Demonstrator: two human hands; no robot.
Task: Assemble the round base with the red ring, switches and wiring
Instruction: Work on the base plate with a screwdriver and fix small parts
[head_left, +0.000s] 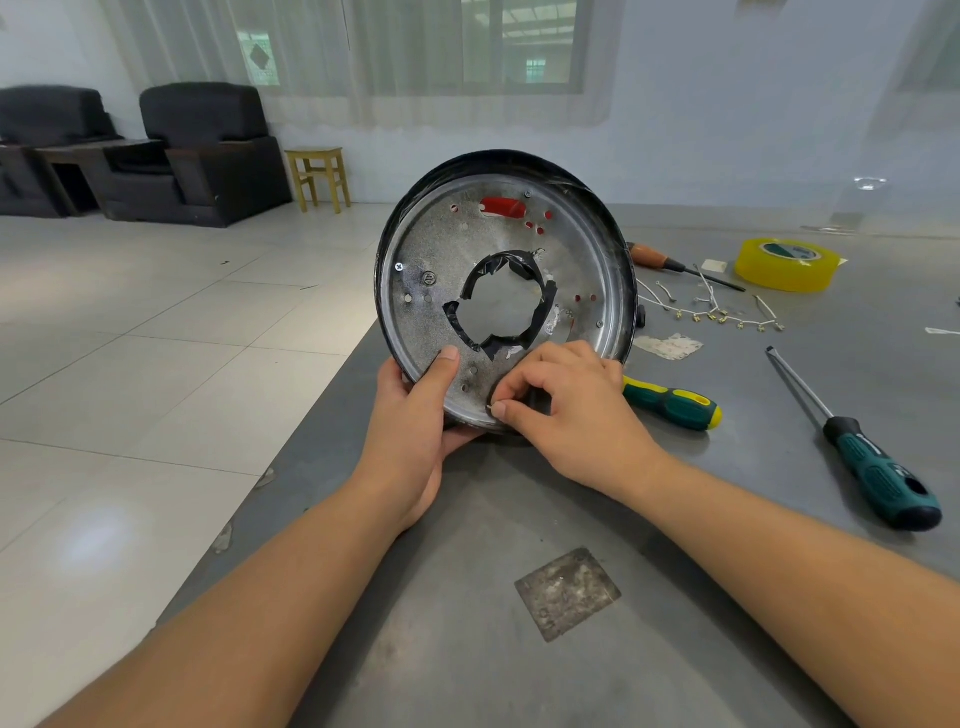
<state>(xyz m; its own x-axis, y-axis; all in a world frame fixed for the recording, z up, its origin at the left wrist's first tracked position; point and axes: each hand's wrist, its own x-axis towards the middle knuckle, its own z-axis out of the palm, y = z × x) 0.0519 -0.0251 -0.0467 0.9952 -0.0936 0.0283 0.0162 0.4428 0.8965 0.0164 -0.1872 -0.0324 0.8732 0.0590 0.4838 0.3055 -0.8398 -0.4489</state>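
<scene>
Grey and scuffed, the worktop (545, 519) runs from the near edge to the far right, with pale floor tiles to its left and two dark armchairs (202, 150) and a small yellow stool (318, 176) against the far wall. Standing tilted on its rim near the worktop's left edge, the round base (506, 291) shows its silvery inner face, a ragged centre hole lined with black tape, and red (503, 207) visible through a slot near its top. The left hand (415, 431) grips the base's lower left rim, thumb pressed on the inner face and fingers curled behind. The right hand (566, 405) pinches a small dark part at the lower rim between thumb and forefinger; what it is cannot be made out. To the right lie a green-and-yellow screwdriver (672, 402), a longer green-and-black screwdriver (852, 441), thin white wires with small connectors (717, 312), a wooden-handled tool (670, 262) and a yellow tape roll (787, 262).
</scene>
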